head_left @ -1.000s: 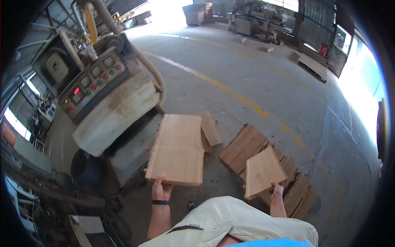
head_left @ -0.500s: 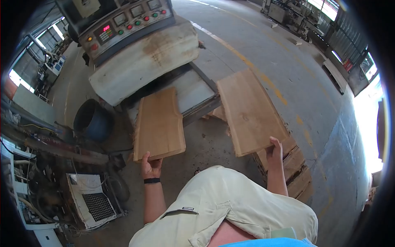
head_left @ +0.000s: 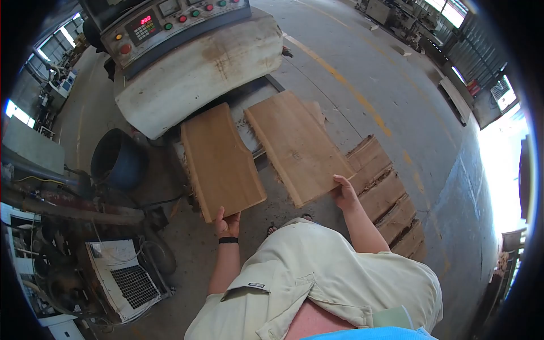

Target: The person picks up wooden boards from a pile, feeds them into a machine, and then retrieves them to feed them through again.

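My left hand (head_left: 228, 224) grips the near end of a wooden board (head_left: 221, 164) with a wavy right edge, thumb on top and fingers beneath. The far end of that board lies at the machine's bed, close under its pale hood. My right hand (head_left: 343, 192) holds a second, wider board (head_left: 297, 148) at its near right corner. Its far left corner overlaps the metal bed (head_left: 245, 102) in view. Both boards have rough bark along their sides, and a narrow gap separates them.
Ahead stands the machine's rust-stained hood (head_left: 198, 73) with a button panel (head_left: 181, 22) and red display. Several planks (head_left: 385, 195) are stacked at the right. At the left are a dark blue bin (head_left: 119, 160), pipes (head_left: 73, 207) and a white grille unit (head_left: 126, 280).
The right board has moved left, from beside the bed to partly over it, nearer the left board. The left board has shifted forward into the machine. More of the plank stack shows.
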Motion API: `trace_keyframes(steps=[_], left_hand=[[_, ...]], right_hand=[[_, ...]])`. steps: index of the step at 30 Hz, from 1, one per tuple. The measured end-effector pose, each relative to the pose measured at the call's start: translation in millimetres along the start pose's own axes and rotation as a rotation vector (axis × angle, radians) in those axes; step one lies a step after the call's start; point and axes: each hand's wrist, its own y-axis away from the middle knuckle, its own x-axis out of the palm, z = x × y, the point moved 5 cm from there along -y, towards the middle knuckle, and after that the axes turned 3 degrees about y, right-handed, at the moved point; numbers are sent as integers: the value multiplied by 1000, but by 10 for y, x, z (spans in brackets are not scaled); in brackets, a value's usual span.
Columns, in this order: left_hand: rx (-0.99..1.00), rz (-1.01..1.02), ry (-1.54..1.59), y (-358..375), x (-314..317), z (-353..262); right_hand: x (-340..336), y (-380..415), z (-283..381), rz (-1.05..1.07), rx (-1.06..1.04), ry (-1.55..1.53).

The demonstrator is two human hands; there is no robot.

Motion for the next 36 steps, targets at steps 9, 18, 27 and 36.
trace_keyframes(steps=[9, 18, 27, 36], left_hand=[[-54, -45, 28, -685, -124, 568], [-131, -317, -1066, -519, -346, 463], [725, 59, -2677, -377, 721, 644], [521, 5, -2814, -1289, 955, 409]], right_hand=[[-196, -949, -211, -112, 78, 41], [-478, -1315, 74, -27, 71, -74], [-884, -996, 824, -51, 52, 33], [-991, -993, 752, -102, 63, 54]])
